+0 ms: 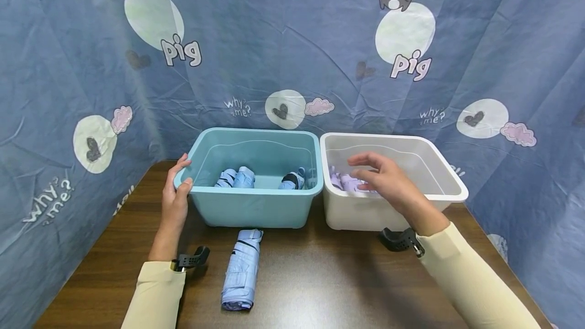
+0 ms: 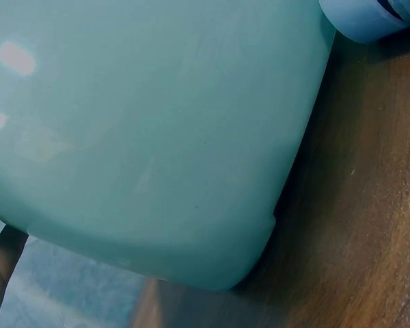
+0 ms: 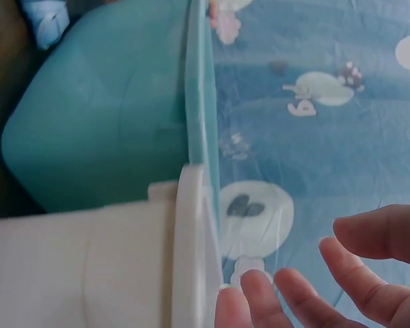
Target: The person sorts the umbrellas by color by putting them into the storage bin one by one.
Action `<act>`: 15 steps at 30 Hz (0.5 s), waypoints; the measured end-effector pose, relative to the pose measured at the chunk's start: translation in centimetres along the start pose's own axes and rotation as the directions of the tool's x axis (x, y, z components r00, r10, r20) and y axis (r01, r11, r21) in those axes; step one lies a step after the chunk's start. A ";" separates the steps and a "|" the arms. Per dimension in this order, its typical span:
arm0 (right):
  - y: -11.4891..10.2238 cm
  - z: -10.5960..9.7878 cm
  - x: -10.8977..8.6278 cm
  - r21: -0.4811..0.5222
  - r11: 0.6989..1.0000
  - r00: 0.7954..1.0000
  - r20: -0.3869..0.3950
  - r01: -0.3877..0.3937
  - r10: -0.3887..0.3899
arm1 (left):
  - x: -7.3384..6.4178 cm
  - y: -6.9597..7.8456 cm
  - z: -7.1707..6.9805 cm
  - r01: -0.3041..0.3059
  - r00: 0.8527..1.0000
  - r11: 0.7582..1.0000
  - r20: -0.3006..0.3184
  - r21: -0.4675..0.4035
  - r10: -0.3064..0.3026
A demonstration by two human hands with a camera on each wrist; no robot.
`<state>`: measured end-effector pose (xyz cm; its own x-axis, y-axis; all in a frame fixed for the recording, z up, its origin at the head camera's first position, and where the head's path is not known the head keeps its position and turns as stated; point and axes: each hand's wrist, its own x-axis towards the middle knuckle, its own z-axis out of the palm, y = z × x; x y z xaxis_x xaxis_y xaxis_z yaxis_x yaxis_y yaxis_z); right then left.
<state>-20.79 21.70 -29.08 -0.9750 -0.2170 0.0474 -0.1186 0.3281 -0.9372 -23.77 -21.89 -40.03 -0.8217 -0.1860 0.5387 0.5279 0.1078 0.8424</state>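
My left hand (image 1: 175, 192) grips the left rim of the teal bin (image 1: 256, 209), its thumb over the near corner. Inside that bin lie several rolled light-blue bundles (image 1: 244, 177) with dark bands. My right hand (image 1: 384, 179) hovers over the left part of the white bin (image 1: 365, 215), fingers spread and slightly bent, holding nothing. Below it, rolled lilac bundles (image 1: 349, 183) lie in the white bin, partly hidden by the hand and rim. A longer light-blue roll with black bands, perhaps a folded umbrella (image 1: 242, 270), lies on the table in front of the teal bin.
The two bins stand side by side at the back of the brown wooden table (image 1: 320, 278). Behind them hangs a blue printed curtain (image 1: 292, 55), which also runs down both sides. A black wrist mount (image 1: 402, 240) sits on each forearm.
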 end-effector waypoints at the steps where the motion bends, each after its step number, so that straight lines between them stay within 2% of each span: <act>1: -0.2 0.2 -0.1 0.007 1.000 1.000 0.003 0.000 0.000 | 0.0 0.0 0.0 -0.001 1.000 1.000 0.000 0.003 0.001; 3: -0.4 0.5 -0.3 0.026 1.000 1.000 0.011 0.004 -0.004 | -0.1 0.0 0.0 -0.010 1.000 1.000 0.001 0.006 0.010; 5: -0.6 0.8 -0.5 0.045 0.999 1.000 0.018 0.015 -0.016 | -0.3 0.9 0.3 -0.009 1.000 1.000 0.004 0.009 0.009; 9: -1.1 1.6 -0.8 0.092 0.995 0.999 0.041 0.028 -0.032 | -0.2 1.0 0.3 -0.011 1.000 1.000 0.002 -0.007 0.011; 15: -1.4 3.1 -1.3 0.149 0.988 0.994 0.092 0.042 -0.056 | -0.2 1.0 0.1 -0.014 1.000 1.000 0.000 0.013 0.014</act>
<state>-18.81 18.67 -28.93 -0.9456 -0.3183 0.0680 -0.1300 0.1777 -0.9755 -23.11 -21.60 -39.26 -0.8140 -0.1848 0.5507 0.5368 0.1231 0.8347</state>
